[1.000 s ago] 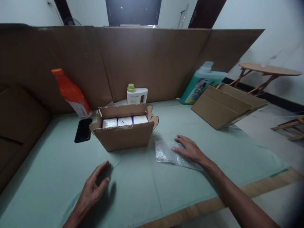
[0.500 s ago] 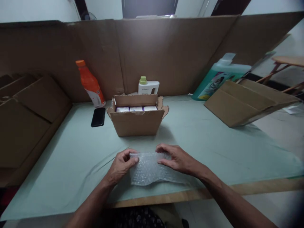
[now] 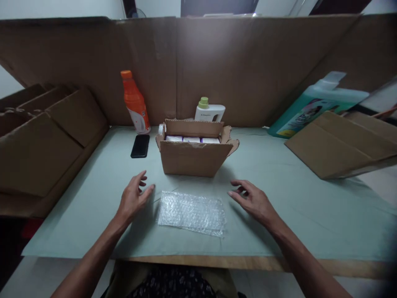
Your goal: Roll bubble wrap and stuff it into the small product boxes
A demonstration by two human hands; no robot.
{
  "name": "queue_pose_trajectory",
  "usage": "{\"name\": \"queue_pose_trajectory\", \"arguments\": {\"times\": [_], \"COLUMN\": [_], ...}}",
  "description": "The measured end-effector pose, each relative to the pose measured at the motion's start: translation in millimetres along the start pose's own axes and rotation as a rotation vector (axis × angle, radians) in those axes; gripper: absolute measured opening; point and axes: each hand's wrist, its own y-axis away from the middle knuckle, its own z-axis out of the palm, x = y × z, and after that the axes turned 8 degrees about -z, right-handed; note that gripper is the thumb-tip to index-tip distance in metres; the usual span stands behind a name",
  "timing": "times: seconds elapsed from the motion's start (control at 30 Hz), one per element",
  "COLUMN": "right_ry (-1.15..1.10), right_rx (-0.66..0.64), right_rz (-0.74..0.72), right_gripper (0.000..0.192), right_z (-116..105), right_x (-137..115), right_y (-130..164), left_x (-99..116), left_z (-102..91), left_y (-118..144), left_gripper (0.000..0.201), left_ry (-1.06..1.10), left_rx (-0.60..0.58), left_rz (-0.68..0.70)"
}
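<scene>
Half a second ago both hands were pressed on the clear bubble-wrap sheet (image 3: 192, 213); now they have let go and drawn apart to either side, and the sheet lies flat on its own on the pale green table cover (image 3: 288, 198), close to the near edge.

At the far left, flattened brown cardboard boxes (image 3: 40, 145) are stacked against the table's side. Next comes an orange plastic bottle with an orange cap (image 3: 135, 103), standing upright against the tall brown cardboard wall (image 3: 217, 66), and just in front of it a black phone (image 3: 140, 146) lies flat. In the middle sits a small open brown cardboard box (image 3: 194, 155) with three white packets (image 3: 192, 140) in a row inside; it stands directly beyond the sheet, between it and a white bottle with a pale green cap (image 3: 209, 111) at the wall. Further right a large teal jug with a printed label (image 3: 313, 109) leans at the wall, partly hidden by a folded brown carton (image 3: 338, 145) lying tilted on the table.

The left hand (image 3: 134, 199) is open with fingers spread, empty, hovering or resting just left of the sheet's left edge, not touching it. The right hand (image 3: 252, 200) is likewise open and empty, fingers loosely curled, near the sheet's upper right corner but clear of it. The sheet lies between the two hands.
</scene>
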Motion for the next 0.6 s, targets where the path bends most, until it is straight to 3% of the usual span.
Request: {"name": "queue_pose_trajectory", "arguments": {"times": [0.13,0.3,0.47,0.53,0.6], "right_ry": [-0.166,-0.222,-0.287,-0.289,-0.228], "right_rx": [0.017,-0.006,-0.078,-0.038,0.099], "right_rz": [0.029,0.052,0.026,0.003,-0.031], "right_gripper": [0.051,0.05,0.048,0.049,0.043], "right_z": [16,51,54,45,37], "right_x": [1,-11,-20,-22,-27], "right_y": [-35,-71,-71,-60,-43], "left_x": [15,33,15,7,3], "left_z": [20.9,55.1,39.3,27.7,19.5], "left_y": [-37,-54,-26,-7,14], "left_gripper": [0.08,0.069,0.07,0.075,0.076], "left_ry": [0.186,0.269,0.256,0.161,0.035], "left_rx": [-0.034,-0.141,-0.096,0.025,0.167], "left_rz": [-0.04,0.032,0.039,0.083,0.205]}}
